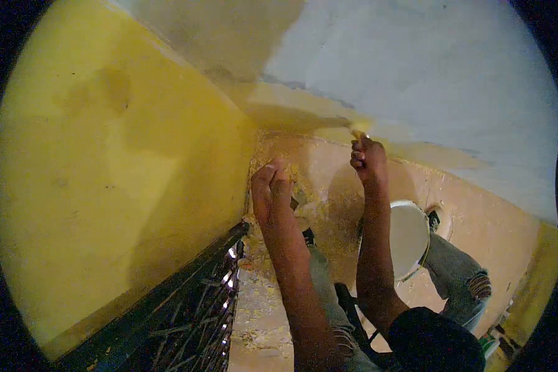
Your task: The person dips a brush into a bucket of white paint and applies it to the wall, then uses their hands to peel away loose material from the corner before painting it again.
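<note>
tool [357,132] at the pale wall [415,74], right hand [369,159] clamped on it

head view. right hand: fingers curled tight round the tool, only a small yellowish end of it showing past the fist; exact kind hard to tell. that end sits at the yellow band [291,105] low on the pale wall, above the floor [493,214]; contact unclear. left hand [271,186]: fingers bent and close together, reaching toward the corner by the yellow wall [68,186]; cannot tell whether anything is between the fingertips.

between and below the forearms, pale flakes [263,319] scattered over the floor, thickest at left. bucket [403,239], round and pale, just right of the right forearm, beside a knee in ripped jeans [456,273]. dark sleeve [437,338] bunched at the right elbow. dark grille [192,310] at lower left, running along the yellow wall. shadows of arms on wall and floor.
</note>
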Demonstrator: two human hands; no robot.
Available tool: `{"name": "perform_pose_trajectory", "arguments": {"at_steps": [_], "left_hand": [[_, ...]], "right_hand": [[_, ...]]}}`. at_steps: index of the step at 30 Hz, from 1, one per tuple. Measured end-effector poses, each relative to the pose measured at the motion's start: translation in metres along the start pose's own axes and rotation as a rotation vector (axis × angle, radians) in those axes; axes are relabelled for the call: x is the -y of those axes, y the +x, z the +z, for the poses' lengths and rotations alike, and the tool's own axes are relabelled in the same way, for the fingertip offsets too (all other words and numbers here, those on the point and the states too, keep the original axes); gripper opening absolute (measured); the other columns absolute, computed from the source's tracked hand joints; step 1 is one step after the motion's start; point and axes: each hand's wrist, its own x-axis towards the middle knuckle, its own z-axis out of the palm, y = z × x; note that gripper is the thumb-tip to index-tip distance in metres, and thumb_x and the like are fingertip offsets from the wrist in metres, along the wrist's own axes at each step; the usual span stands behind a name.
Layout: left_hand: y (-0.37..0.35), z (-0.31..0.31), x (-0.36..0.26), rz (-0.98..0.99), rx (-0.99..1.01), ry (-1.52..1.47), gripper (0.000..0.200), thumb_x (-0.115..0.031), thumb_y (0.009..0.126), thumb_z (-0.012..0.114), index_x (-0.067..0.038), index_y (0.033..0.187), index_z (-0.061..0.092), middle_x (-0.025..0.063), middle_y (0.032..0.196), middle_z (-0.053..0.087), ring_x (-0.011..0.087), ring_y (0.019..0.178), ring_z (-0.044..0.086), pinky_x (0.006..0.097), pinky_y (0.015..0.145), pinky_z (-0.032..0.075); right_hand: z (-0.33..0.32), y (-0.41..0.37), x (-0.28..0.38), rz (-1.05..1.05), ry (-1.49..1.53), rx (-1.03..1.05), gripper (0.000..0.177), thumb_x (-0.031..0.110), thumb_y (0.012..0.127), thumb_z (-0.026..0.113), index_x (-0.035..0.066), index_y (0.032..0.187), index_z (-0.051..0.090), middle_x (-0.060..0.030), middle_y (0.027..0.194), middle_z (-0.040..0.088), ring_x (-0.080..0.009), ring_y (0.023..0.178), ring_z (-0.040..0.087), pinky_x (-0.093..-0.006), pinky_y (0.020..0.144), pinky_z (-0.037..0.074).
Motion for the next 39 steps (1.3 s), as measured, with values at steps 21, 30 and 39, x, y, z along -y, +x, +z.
{"name": "perform_pose_trajectory", "arguments": {"at_steps": [21,30,39], "left_hand": [[0.003,0.002,-0.007,-0.009,0.022,-0.006,0.026,-0.026,0.091,0.056,-0.004,0.105,0.055,0.0024,0.100,0.047,0.0138,0.098,0.045,0.0293,0.091,0.036],[0.005,0.003,-0.001,0.011,0.030,0.005,0.031,-0.025,0.090,0.056,-0.004,0.113,0.056,0.0059,0.109,0.052,0.0166,0.104,0.048,0.0315,0.096,0.035],[0.005,0.006,0.001,0.007,0.047,-0.049,0.034,-0.024,0.089,0.057,-0.002,0.116,0.054,0.0083,0.116,0.052,0.0193,0.112,0.047,0.0335,0.101,0.033]], "right_hand": [[-0.125,0.056,-0.176,0.018,-0.074,-0.023,0.035,0.039,0.096,0.050,0.005,0.104,0.053,0.0027,0.059,0.041,-0.0079,0.042,0.035,-0.0243,0.039,0.032],[-0.045,0.007,-0.037,0.037,-0.303,-0.218,0.030,0.032,0.093,0.051,0.004,0.102,0.057,0.0022,0.055,0.042,-0.0095,0.041,0.040,-0.0269,0.038,0.038],[0.036,-0.100,0.028,-0.180,-0.262,-0.319,0.036,0.041,0.096,0.049,0.006,0.096,0.054,0.0048,0.057,0.038,-0.0050,0.040,0.033,-0.0214,0.037,0.027]]}}
